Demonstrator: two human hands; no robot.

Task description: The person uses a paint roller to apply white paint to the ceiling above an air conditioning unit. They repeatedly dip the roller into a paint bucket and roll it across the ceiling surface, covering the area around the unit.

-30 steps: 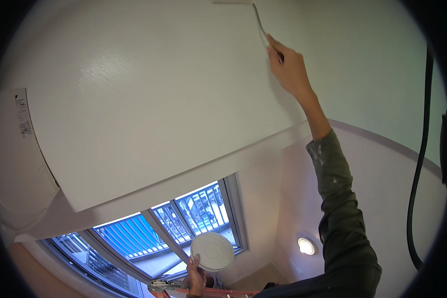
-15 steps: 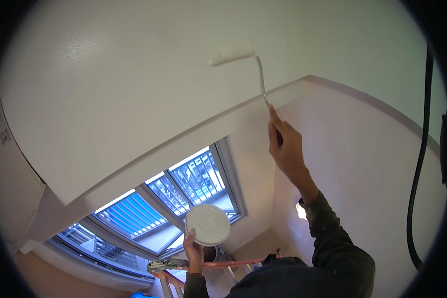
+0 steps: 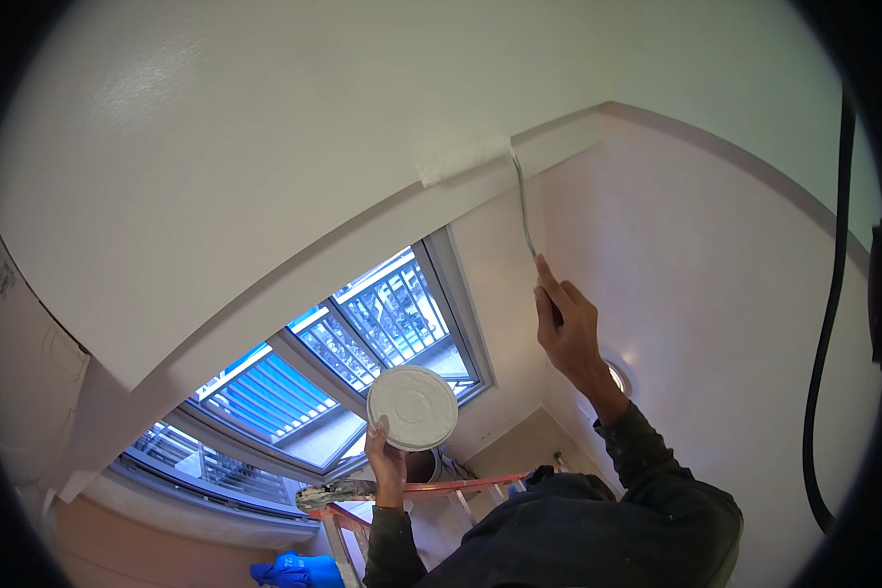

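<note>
Roller at the surface's lower border, lid in your other hand

Your right hand (image 3: 570,328) is closed around the handle of a paint roller (image 3: 464,160), forefinger laid along its metal rod (image 3: 524,201). The roller lies along the lower border of the broad pale surface (image 3: 294,147), apparently touching it. Your left hand (image 3: 388,459) grips a round white lid (image 3: 413,408) by its rim, thumb on the face, fingers mostly hidden.

For a clean edge, I'd hold the sleeve parallel to the border and press lightly and evenly, so neither end leaves a ridge.

As for writing, the label (image 3: 3,279) on the white unit (image 3: 29,363) at left and the pale marking on the blue bundle (image 3: 309,570) below are too small to read.
</note>
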